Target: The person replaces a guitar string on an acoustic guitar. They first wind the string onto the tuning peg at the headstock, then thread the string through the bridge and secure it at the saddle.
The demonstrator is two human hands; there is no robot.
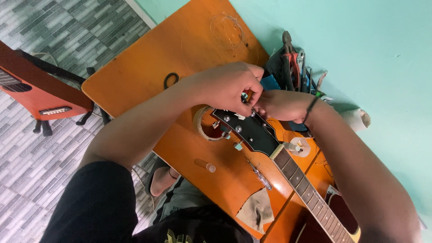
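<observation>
An acoustic guitar lies across the orange table (135, 76), with its black headstock (252, 130) pointing away from me and its neck (301, 180) running to the lower right. My left hand (229, 85) hovers over the headstock's tip, its fingers pinched on a small orange-red piece (245, 95). My right hand (281, 105), with a dark band on its wrist, comes in from the right and meets the left hand at the same tip. Its fingertips are partly hidden, so its grip is unclear.
On the table lie a tape roll (203, 126), a small vial (204, 165), a slim screwdriver (258, 174), a tan cloth (256, 209), a black ring (171, 79) and a coiled string (227, 30). Pliers and tools (292, 63) stand by the wall. A red guitar (36, 87) is at left.
</observation>
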